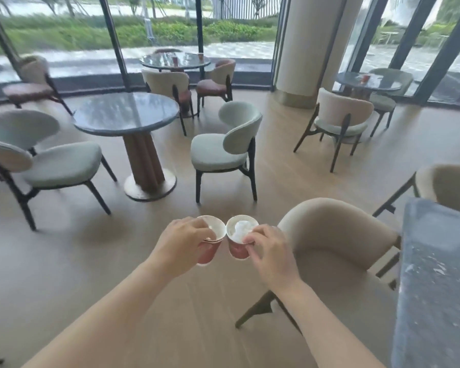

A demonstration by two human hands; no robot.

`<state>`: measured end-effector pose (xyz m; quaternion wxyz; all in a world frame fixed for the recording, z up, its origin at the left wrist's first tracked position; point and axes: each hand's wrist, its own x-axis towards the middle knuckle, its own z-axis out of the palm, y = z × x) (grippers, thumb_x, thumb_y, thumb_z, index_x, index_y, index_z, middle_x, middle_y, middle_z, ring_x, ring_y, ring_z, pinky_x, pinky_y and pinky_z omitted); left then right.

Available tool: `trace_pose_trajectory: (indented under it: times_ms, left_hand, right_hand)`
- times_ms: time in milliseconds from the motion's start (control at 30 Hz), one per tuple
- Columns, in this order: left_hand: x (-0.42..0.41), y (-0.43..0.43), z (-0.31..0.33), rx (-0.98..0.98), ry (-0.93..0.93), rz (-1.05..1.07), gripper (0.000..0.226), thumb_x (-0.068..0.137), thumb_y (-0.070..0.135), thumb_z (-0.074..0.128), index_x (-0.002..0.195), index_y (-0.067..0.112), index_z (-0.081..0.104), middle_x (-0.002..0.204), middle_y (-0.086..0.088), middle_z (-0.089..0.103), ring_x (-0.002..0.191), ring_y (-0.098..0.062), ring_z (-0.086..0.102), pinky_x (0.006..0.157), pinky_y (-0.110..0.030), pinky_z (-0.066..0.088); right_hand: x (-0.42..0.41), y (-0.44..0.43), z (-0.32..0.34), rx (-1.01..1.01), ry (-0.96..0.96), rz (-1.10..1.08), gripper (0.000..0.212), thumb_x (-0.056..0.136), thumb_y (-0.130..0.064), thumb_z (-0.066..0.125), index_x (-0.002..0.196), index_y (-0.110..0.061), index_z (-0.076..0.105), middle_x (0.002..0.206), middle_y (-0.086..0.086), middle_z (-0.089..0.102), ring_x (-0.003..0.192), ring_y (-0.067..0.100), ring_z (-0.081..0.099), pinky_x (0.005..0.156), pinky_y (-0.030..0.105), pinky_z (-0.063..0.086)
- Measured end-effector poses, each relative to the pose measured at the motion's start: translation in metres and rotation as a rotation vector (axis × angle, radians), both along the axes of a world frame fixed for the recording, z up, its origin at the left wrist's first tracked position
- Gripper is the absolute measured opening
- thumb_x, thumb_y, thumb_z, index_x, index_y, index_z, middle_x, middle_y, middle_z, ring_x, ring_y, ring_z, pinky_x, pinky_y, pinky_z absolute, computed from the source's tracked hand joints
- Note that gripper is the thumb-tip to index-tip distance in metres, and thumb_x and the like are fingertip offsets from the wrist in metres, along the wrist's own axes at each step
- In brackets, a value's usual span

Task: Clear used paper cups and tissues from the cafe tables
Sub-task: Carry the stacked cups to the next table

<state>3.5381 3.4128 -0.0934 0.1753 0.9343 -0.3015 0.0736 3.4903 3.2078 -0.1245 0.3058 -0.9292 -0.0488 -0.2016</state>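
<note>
My left hand grips a stack of red paper cups by the rim, held over the floor. Beside it my right hand holds another red paper cup with a crumpled white tissue inside. The two cup rims touch. Two more red cups stand on the far round table by the window. Another red cup stands on the far right table.
A round grey table with pale chairs around it stands ahead on the left. A beige chair is close on my right, next to a dark marble table edge. A wide column rises ahead.
</note>
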Motion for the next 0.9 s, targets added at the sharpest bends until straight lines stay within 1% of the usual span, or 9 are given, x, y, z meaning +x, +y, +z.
trace_pose_trajectory:
  times_ms: [100, 200, 300, 333, 467, 567, 667, 800, 900]
  left_hand:
    - [0.013, 0.046, 0.010, 0.009, -0.025, 0.064, 0.014, 0.080, 0.013, 0.067, 0.089, 0.022, 0.073, 0.093, 0.005, 0.069, 0.081, -0.030, 0.060, 0.074, -0.034, 0.045]
    - [0.027, 0.077, 0.015, -0.015, -0.034, 0.127, 0.012, 0.080, 0.015, 0.066, 0.088, 0.020, 0.072, 0.092, 0.005, 0.068, 0.080, -0.028, 0.060, 0.071, -0.033, 0.046]
    - [0.048, 0.096, 0.013, -0.027, -0.024, 0.157, 0.014, 0.082, 0.017, 0.065, 0.094, 0.022, 0.071, 0.094, 0.006, 0.067, 0.084, -0.025, 0.060, 0.070, -0.030, 0.045]
    - [0.056, 0.101, 0.011, -0.028, -0.017, 0.171, 0.015, 0.083, 0.019, 0.063, 0.095, 0.023, 0.071, 0.096, 0.007, 0.066, 0.085, -0.023, 0.059, 0.070, -0.029, 0.044]
    - [0.096, 0.119, -0.002, -0.049, 0.029, 0.226, 0.013, 0.085, 0.023, 0.062, 0.095, 0.023, 0.068, 0.101, 0.010, 0.065, 0.090, -0.021, 0.058, 0.068, -0.030, 0.045]
    - [0.140, 0.128, -0.009, -0.025, 0.044, 0.242, 0.015, 0.085, 0.024, 0.061, 0.098, 0.023, 0.068, 0.104, 0.010, 0.065, 0.091, -0.021, 0.059, 0.070, -0.031, 0.046]
    - [0.197, 0.128, -0.010, 0.011, 0.036, 0.241, 0.017, 0.085, 0.025, 0.060, 0.100, 0.023, 0.068, 0.104, 0.011, 0.064, 0.086, -0.020, 0.058, 0.070, -0.030, 0.045]
    - [0.280, 0.111, -0.001, -0.003, 0.032, 0.235, 0.013, 0.084, 0.028, 0.062, 0.095, 0.025, 0.068, 0.100, 0.012, 0.064, 0.079, -0.019, 0.057, 0.067, -0.028, 0.043]
    - [0.340, 0.090, 0.006, -0.016, 0.014, 0.208, 0.010, 0.081, 0.025, 0.066, 0.091, 0.026, 0.069, 0.097, 0.014, 0.065, 0.080, -0.017, 0.058, 0.063, -0.024, 0.037]
  right_hand:
    - [0.026, 0.041, 0.009, -0.033, -0.005, 0.061, 0.007, 0.079, -0.008, 0.069, 0.084, -0.012, 0.071, 0.096, 0.004, 0.063, 0.096, 0.025, 0.055, 0.078, 0.030, 0.047]
    - [0.052, 0.072, 0.013, -0.054, -0.012, 0.117, 0.010, 0.074, -0.001, 0.071, 0.081, -0.008, 0.070, 0.092, 0.006, 0.065, 0.091, 0.027, 0.057, 0.080, 0.015, 0.036]
    - [0.079, 0.092, 0.012, -0.041, 0.005, 0.166, 0.011, 0.075, 0.001, 0.071, 0.081, -0.009, 0.069, 0.089, 0.003, 0.065, 0.088, 0.024, 0.057, 0.079, 0.012, 0.032]
    - [0.089, 0.097, 0.011, -0.036, 0.013, 0.181, 0.011, 0.075, 0.000, 0.070, 0.082, -0.009, 0.069, 0.090, 0.003, 0.064, 0.088, 0.023, 0.057, 0.079, 0.012, 0.033]
    - [0.134, 0.114, 0.003, -0.014, 0.029, 0.224, 0.009, 0.077, -0.002, 0.069, 0.082, -0.010, 0.069, 0.089, 0.002, 0.064, 0.086, 0.022, 0.058, 0.074, 0.023, 0.043]
    - [0.181, 0.124, -0.004, -0.012, 0.037, 0.253, 0.009, 0.078, -0.002, 0.069, 0.082, -0.010, 0.069, 0.089, 0.003, 0.064, 0.086, 0.023, 0.058, 0.074, 0.024, 0.043]
    - [0.238, 0.127, -0.008, 0.009, 0.053, 0.281, 0.007, 0.079, -0.004, 0.068, 0.083, -0.010, 0.069, 0.091, 0.002, 0.065, 0.086, 0.022, 0.057, 0.075, 0.023, 0.041]
    - [0.317, 0.109, -0.005, 0.048, 0.066, 0.291, 0.008, 0.082, -0.009, 0.065, 0.086, -0.016, 0.068, 0.093, -0.005, 0.064, 0.091, 0.015, 0.055, 0.074, 0.019, 0.041]
    - [0.375, 0.083, -0.001, 0.068, 0.051, 0.247, 0.010, 0.082, -0.008, 0.065, 0.086, -0.016, 0.068, 0.093, -0.004, 0.063, 0.090, 0.014, 0.055, 0.076, 0.016, 0.040]
